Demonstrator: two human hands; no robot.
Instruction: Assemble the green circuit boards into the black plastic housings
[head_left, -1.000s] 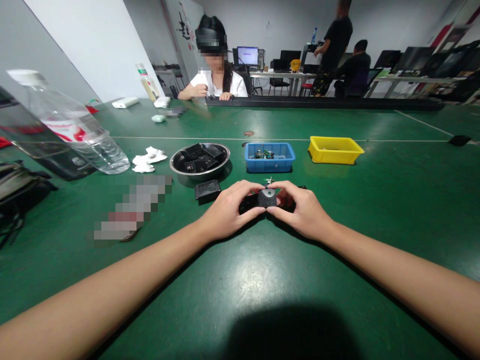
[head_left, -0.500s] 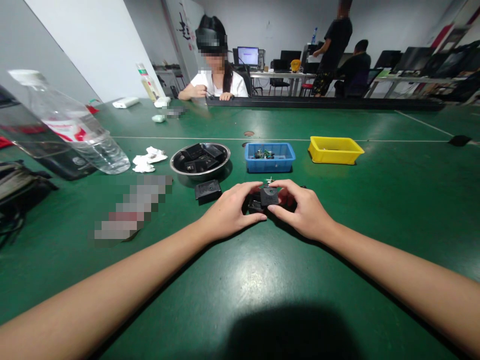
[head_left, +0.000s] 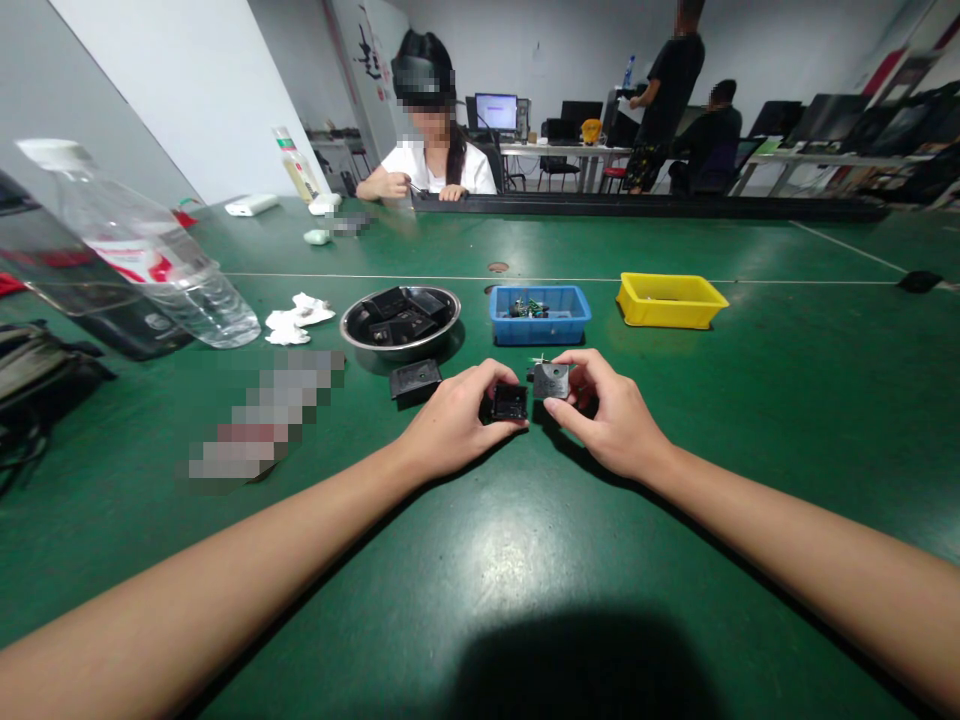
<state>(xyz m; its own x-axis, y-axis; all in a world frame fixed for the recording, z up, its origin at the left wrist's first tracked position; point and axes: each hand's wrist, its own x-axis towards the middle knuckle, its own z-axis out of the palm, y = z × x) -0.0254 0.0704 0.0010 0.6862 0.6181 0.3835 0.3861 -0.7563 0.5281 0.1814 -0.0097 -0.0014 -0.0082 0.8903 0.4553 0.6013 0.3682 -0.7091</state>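
My left hand (head_left: 457, 415) pinches a small black open casing (head_left: 510, 402) just above the green table (head_left: 525, 560). My right hand (head_left: 611, 415) grips a small square black lid (head_left: 551, 380) with a grey face, held a little apart to the right of the casing. Another black casing part (head_left: 415, 380) lies on the table left of my left hand. Some small metal bits (head_left: 538, 361) lie just beyond my hands.
Behind my hands stand a metal bowl (head_left: 442, 330) of black parts, a blue bin (head_left: 540, 328) with small components and a yellow bin (head_left: 671, 312). A water bottle (head_left: 142, 250) and crumpled tissue (head_left: 296, 318) are at left. A person sits across the table; others are further back.
The single black unit held by both hands has come apart: my right hand lifted the lid up and to the right, while my left hand keeps the casing.
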